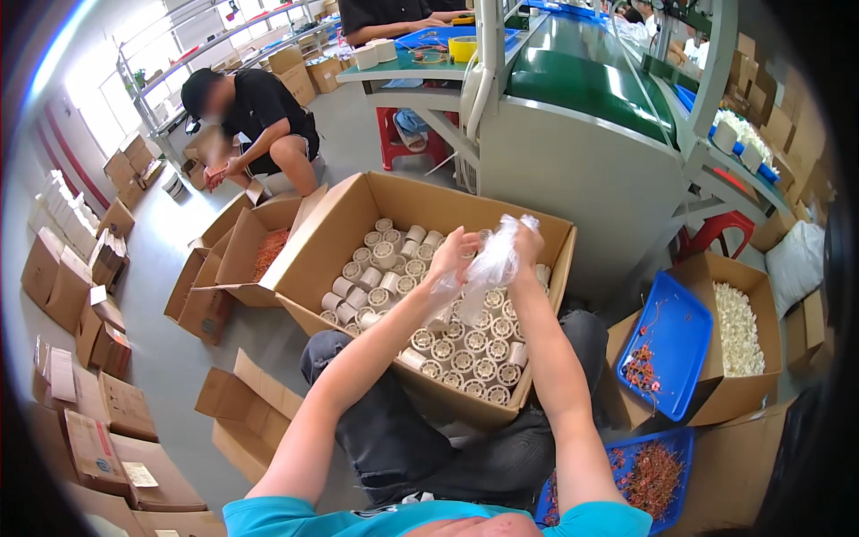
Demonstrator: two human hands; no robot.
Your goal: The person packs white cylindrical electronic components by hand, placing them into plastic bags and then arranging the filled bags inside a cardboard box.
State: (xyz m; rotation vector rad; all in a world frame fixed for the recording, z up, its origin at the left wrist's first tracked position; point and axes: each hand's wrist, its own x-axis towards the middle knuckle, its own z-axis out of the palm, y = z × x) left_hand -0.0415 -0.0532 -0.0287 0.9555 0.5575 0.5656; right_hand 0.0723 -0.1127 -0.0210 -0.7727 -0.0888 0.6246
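A crumpled clear plastic bag (492, 261) hangs above a large open cardboard box (309, 246). At its upper end, my right hand (528, 240) is closed on the bunched plastic. Just left of it is my left hand (455, 252), fingers stretched out and pointing up and to the right; some of the film lies against its wrist. Whether its fingertips touch the bag, I cannot tell. Beneath both hands, the box holds many white round plastic parts (476, 341) with slotted faces, some lying on their sides. My forearms hide part of them.
To my right, a blue tray (689, 327) of red wired pieces leans on a carton of white parts (741, 336). Another blue tray (676, 447) sits by my leg. A green conveyor (586, 94) stands ahead. A person (259, 116) crouches at far left near open cartons (246, 255).
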